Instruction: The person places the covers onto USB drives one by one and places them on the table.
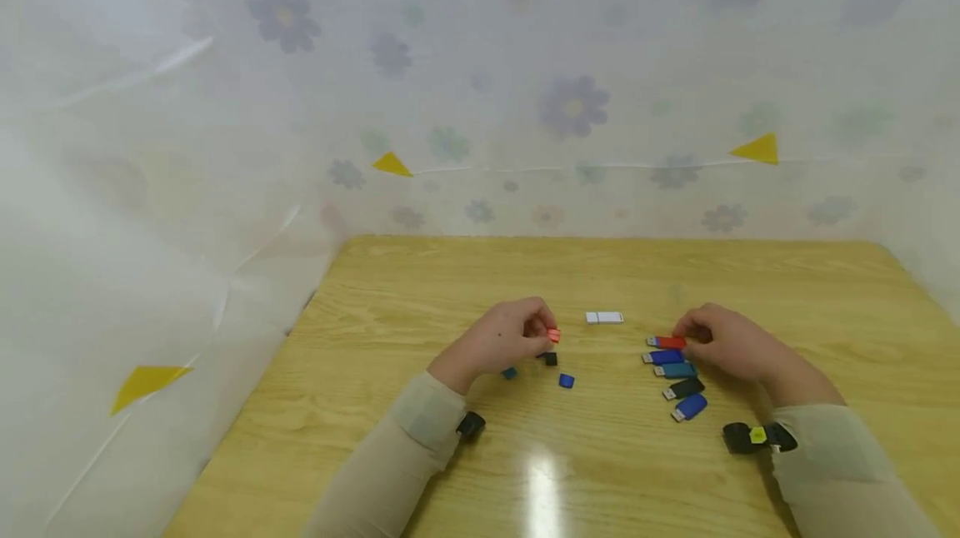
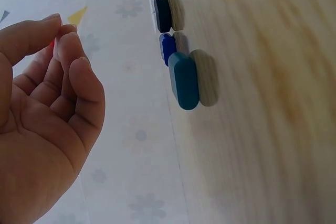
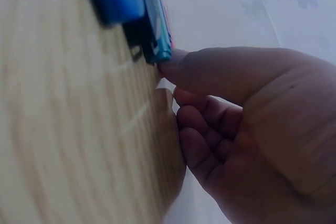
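Note:
Between thumb and fingertips, my left hand [image 1: 510, 331] pinches a small red USB cap [image 1: 553, 336], held just above the table; the fingers mostly hide it in the left wrist view. Below that hand lie a teal cap [image 2: 185, 82], a black cap [image 1: 551, 360] and a blue cap [image 1: 566, 381]. My right hand [image 1: 729, 342] pinches the back end of a red USB stick [image 1: 667, 342], whose bare metal plug points left. Nearer me, in a column, lie uncapped sticks: a blue one [image 1: 663, 357], a teal one [image 1: 677, 371], a black one [image 1: 684, 389] and another blue one [image 1: 689, 407].
A white USB stick [image 1: 604, 318] with its cap on lies between the hands, farther back. The wooden table [image 1: 450, 271] ends at a flowered plastic sheet [image 1: 480, 105] behind and at the left. Yellow triangles [image 1: 759, 150] show on the sheet.

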